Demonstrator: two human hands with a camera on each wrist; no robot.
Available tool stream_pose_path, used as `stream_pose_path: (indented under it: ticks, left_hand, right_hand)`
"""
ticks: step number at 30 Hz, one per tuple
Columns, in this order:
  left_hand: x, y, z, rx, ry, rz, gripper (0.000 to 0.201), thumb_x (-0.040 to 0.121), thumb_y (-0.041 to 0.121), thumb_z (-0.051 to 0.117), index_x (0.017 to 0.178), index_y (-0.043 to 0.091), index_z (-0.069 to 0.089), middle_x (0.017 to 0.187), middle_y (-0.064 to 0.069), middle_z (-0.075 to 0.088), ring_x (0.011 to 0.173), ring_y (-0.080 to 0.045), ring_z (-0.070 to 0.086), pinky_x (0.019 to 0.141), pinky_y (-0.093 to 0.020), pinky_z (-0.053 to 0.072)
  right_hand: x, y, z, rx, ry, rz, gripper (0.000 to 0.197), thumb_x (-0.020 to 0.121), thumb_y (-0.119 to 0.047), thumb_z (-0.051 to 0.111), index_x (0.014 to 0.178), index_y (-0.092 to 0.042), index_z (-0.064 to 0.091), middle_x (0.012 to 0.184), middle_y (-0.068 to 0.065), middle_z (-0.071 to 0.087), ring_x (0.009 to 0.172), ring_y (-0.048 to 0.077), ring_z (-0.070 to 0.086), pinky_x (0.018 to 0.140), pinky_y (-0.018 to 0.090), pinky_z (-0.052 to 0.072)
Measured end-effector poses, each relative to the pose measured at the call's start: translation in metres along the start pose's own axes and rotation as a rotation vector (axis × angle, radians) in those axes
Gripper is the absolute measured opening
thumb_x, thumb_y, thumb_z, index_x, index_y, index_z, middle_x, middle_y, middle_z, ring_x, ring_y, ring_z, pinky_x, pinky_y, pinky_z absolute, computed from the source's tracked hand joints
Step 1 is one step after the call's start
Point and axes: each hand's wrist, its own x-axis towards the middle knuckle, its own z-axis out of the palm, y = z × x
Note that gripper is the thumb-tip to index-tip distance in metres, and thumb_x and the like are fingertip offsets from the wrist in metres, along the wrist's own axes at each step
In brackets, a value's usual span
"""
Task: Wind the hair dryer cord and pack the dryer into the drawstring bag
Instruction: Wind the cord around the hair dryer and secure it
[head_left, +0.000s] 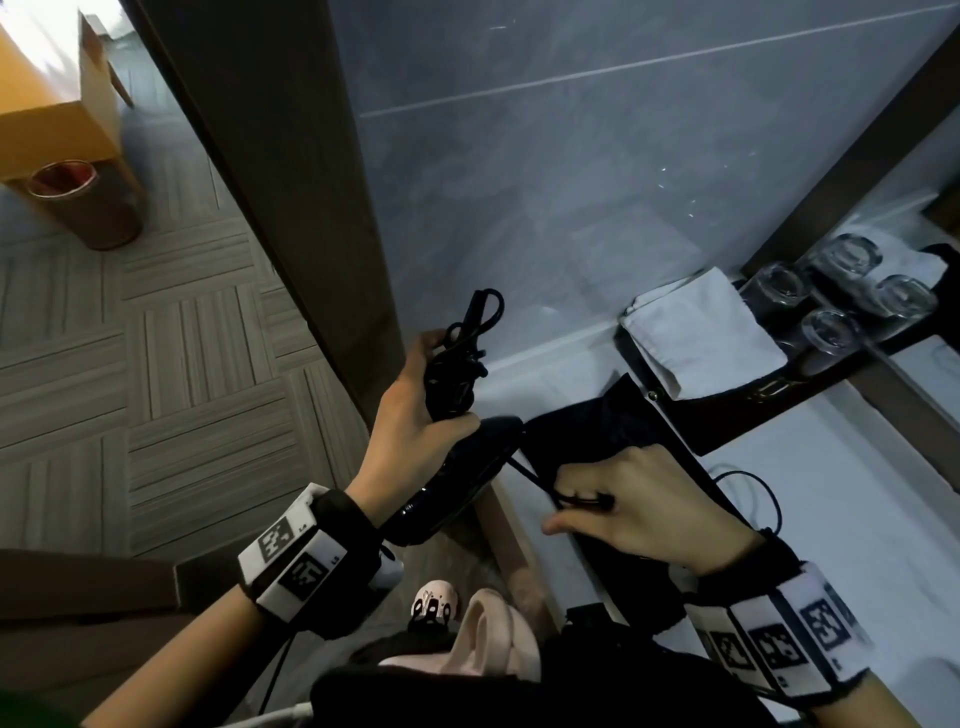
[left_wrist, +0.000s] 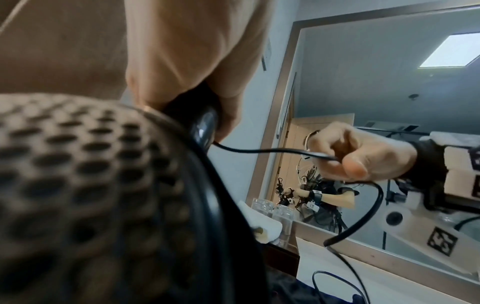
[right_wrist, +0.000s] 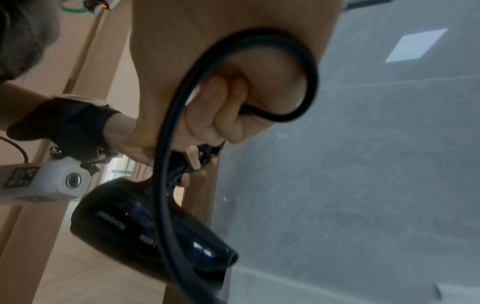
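Over the counter (head_left: 857, 499): L hand (head_left: 415, 415) grips the dryer (head_left: 457, 488) w/ wound cord, R hand (head_left: 644, 509) pinches the loose cord (head_left: 530, 475).

One black hair dryer (head_left: 457, 483) with one cord (head_left: 470, 332), one dark drawstring bag (head_left: 597, 431) and two hands, the left hand (head_left: 415, 415) and right hand (head_left: 644, 509), are counted at the near-left end of the worktop (head_left: 831, 519). One folded white towel (head_left: 701, 327) lies on one dark tray (head_left: 727, 415) at the far edge by the mirror (head_left: 909, 218), beside two glasses (head_left: 779, 286), each doubled in reflection. One bin (head_left: 88, 202) stands on the floor.
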Motion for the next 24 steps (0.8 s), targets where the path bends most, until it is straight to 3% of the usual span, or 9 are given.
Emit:
stream_pose_path:
  ticks: [3, 6, 10, 12, 15, 18, 20, 22, 24]
  left_hand:
    - [0.0, -0.007, 0.0, -0.066, 0.064, -0.048, 0.066, 0.074, -0.008, 0.067, 0.118, 0.035, 0.042, 0.091, 0.025, 0.063, 0.084, 0.001, 0.061, 0.073, -0.014, 0.049]
    - [0.001, -0.011, -0.007, -0.125, 0.108, -0.055, 0.061, 0.075, -0.01, 0.068, 0.115, 0.029, 0.042, 0.087, 0.021, 0.063, 0.082, -0.001, 0.063, 0.072, -0.016, 0.051]
    - [0.002, -0.004, -0.01, -0.091, 0.135, -0.032, 0.063, 0.077, -0.002, 0.071, 0.11, 0.041, 0.04, 0.093, 0.021, 0.065, 0.088, 0.0, 0.065, 0.073, -0.013, 0.05]
    - [0.002, -0.001, -0.01, -0.052, 0.153, -0.021, 0.063, 0.078, 0.0, 0.072, 0.106, 0.045, 0.039, 0.094, 0.025, 0.064, 0.09, 0.002, 0.064, 0.073, -0.01, 0.049]
    - [0.002, 0.003, -0.01, 0.003, 0.175, 0.004, 0.063, 0.078, 0.001, 0.072, 0.102, 0.048, 0.038, 0.093, 0.027, 0.063, 0.091, 0.004, 0.062, 0.073, -0.006, 0.046]
    - [0.002, 0.005, -0.009, 0.011, 0.196, 0.018, 0.057, 0.078, 0.001, 0.072, 0.107, 0.037, 0.038, 0.092, 0.022, 0.063, 0.09, 0.003, 0.062, 0.072, -0.005, 0.045]
    - [0.002, 0.006, -0.009, 0.008, 0.203, 0.02, 0.055, 0.077, 0.0, 0.071, 0.111, 0.03, 0.038, 0.093, 0.021, 0.064, 0.09, 0.002, 0.063, 0.072, -0.006, 0.046]
    - [0.003, 0.007, -0.008, 0.005, 0.213, 0.02, 0.055, 0.077, -0.001, 0.071, 0.112, 0.026, 0.037, 0.093, 0.017, 0.064, 0.089, 0.0, 0.063, 0.072, -0.008, 0.047]
    - [0.003, 0.008, -0.008, -0.008, 0.234, 0.006, 0.056, 0.077, -0.001, 0.071, 0.115, 0.022, 0.037, 0.091, 0.015, 0.063, 0.088, 0.0, 0.063, 0.072, -0.009, 0.048]
  right_hand:
    - [0.001, 0.01, -0.003, -0.053, -0.023, 0.06, 0.015, 0.086, -0.043, 0.063, 0.094, -0.031, 0.066, 0.083, -0.015, 0.066, 0.079, 0.008, 0.064, 0.059, 0.025, 0.037]
    - [-0.009, 0.033, -0.001, 0.089, -0.085, 0.225, 0.045, 0.088, -0.02, 0.064, 0.127, -0.04, 0.055, 0.096, -0.019, 0.052, 0.084, -0.003, 0.055, 0.067, 0.021, 0.042]
    - [-0.015, 0.047, 0.003, 0.382, 0.11, 0.325, 0.041, 0.075, -0.012, 0.078, 0.112, -0.026, 0.068, 0.087, -0.01, 0.052, 0.075, 0.0, 0.055, 0.071, 0.012, 0.044]
    - [-0.017, 0.05, 0.005, 0.465, 0.117, 0.368, 0.034, 0.072, -0.017, 0.081, 0.101, -0.031, 0.071, 0.084, -0.007, 0.06, 0.076, 0.0, 0.059, 0.072, 0.009, 0.045]
    - [-0.02, 0.051, 0.014, 0.661, 0.058, 0.386, 0.022, 0.079, -0.006, 0.074, 0.087, -0.027, 0.072, 0.082, -0.005, 0.072, 0.081, 0.002, 0.067, 0.075, 0.009, 0.047]
    - [-0.018, 0.049, 0.026, 0.854, 0.072, 0.42, 0.017, 0.084, -0.003, 0.068, 0.091, -0.018, 0.072, 0.081, -0.004, 0.072, 0.078, 0.005, 0.068, 0.074, 0.011, 0.048]
    - [-0.014, 0.044, 0.036, 0.932, 0.1, 0.439, 0.014, 0.086, -0.013, 0.066, 0.099, -0.016, 0.07, 0.089, -0.001, 0.072, 0.084, 0.006, 0.067, 0.076, 0.014, 0.049]
    - [-0.012, 0.041, 0.046, 0.913, 0.112, 0.427, 0.024, 0.079, -0.03, 0.07, 0.1, -0.02, 0.069, 0.096, -0.004, 0.072, 0.092, 0.003, 0.066, 0.08, 0.013, 0.048]
    - [-0.01, 0.04, 0.052, 0.892, 0.128, 0.446, 0.029, 0.07, -0.031, 0.078, 0.095, -0.021, 0.069, 0.092, -0.004, 0.071, 0.091, 0.004, 0.066, 0.081, 0.013, 0.048]
